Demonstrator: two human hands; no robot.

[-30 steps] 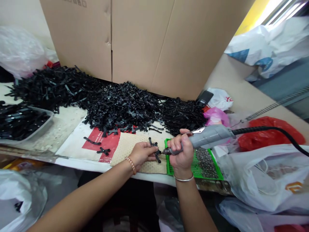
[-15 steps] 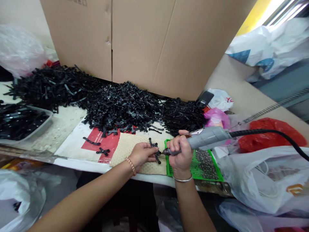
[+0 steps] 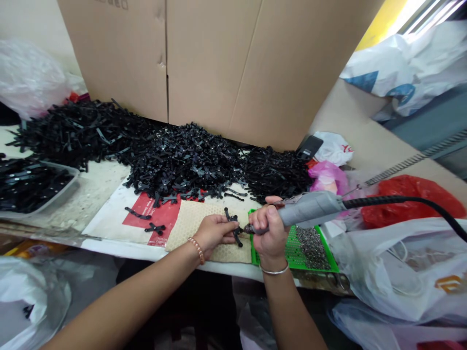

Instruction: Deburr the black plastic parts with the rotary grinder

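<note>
My left hand (image 3: 215,232) pinches a small black cross-shaped plastic part (image 3: 234,224) against a beige honeycomb mat (image 3: 193,221) at the table's front edge. My right hand (image 3: 269,233) grips a grey electric screwdriver (image 3: 310,209) with a black cable (image 3: 408,201) running off to the right. The tool's tip touches the middle of the black part. A bracelet is on each wrist.
A large heap of black parts (image 3: 164,155) lies along a cardboard box (image 3: 204,63) at the back. A green tray (image 3: 324,260) holds several small metal screws. A clear tub (image 3: 40,187) of black strips stands left. Plastic bags (image 3: 401,262) crowd the right; a red bag (image 3: 412,204) lies behind.
My right hand and the screwdriver have shifted slightly left, the tip staying on the black part. My left hand has stayed put.
</note>
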